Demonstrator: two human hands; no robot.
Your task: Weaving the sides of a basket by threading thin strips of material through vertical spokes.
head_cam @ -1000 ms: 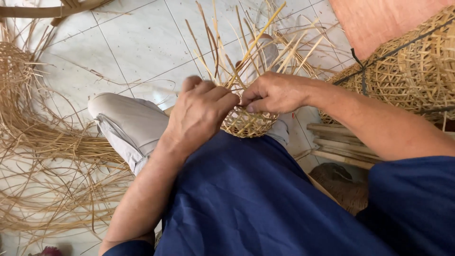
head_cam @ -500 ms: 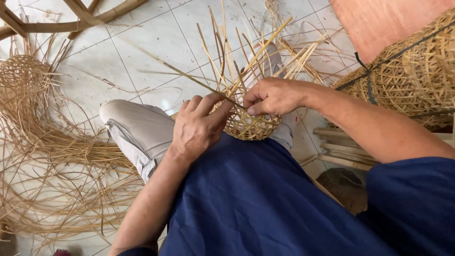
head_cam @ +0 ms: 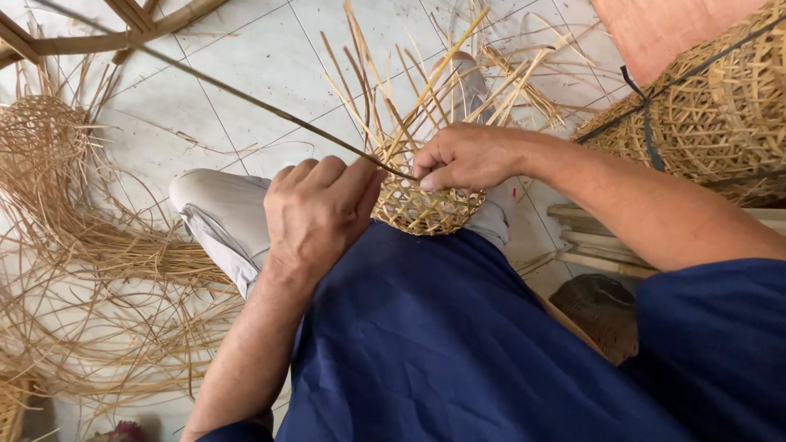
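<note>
- Bamboo, pale and split thin, makes up the small woven basket [head_cam: 426, 209]. It sits at the front edge of the blue-clad lap [head_cam: 426, 327], between the two hands, with its unwoven stakes [head_cam: 409, 90] fanning up and away over the tiled floor [head_cam: 270, 49].
- The right hand [head_cam: 463, 155] is closed narrow on top of the basket's rim, thumb and forefinger pinching the near end of a long strip [head_cam: 246, 98]. The strip runs taut and straight towards the floor's upper left corner.
- The left hand [head_cam: 315, 217] lies against the basket's left wall, back to the camera and fingers curled in. The tips are hidden, so I cannot tell whether they grip the wall or only press on it. The strip crosses just above its forefinger.
- By my reading, the step in hand is weaving one weaver strip round the stakes, near the top of the woven wall.
- A next move would call for a steady basket, the strip kept flat and untwisted, and a pull firm enough to seat it without snapping a stake.
- Loose strips [head_cam: 98, 254] lie heaped along the floor's left edge, beside the grey-trousered knee [head_cam: 217, 217].
- Larger open-weave baskets [head_cam: 704, 115] stand at the floor's right edge, well apart from the hands.
</note>
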